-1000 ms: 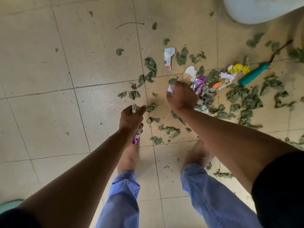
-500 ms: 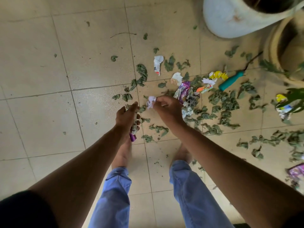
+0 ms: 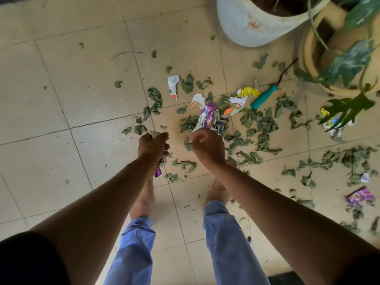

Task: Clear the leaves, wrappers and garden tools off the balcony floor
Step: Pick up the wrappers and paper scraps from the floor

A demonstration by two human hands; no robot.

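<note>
My left hand grips a crumpled bundle of wrappers, whose purple end hangs below my fist. My right hand hovers just to its right, fingers loosely curled, with nothing visible in them. Right beyond it a purple and silver wrapper lies on the tiles among white, yellow and orange scraps. A teal-handled garden tool lies further right. Dry green leaves are scattered across the floor, thickest on the right.
A white pot and a yellow pot with a leafy plant stand at the far right. Another purple wrapper lies at right. A thin twig lies far left. My bare feet stand below my hands.
My right hand lifted a small white scrap from the litter pile and brought it to my left hand; now it shows nothing. The view has shifted toward the pots.
</note>
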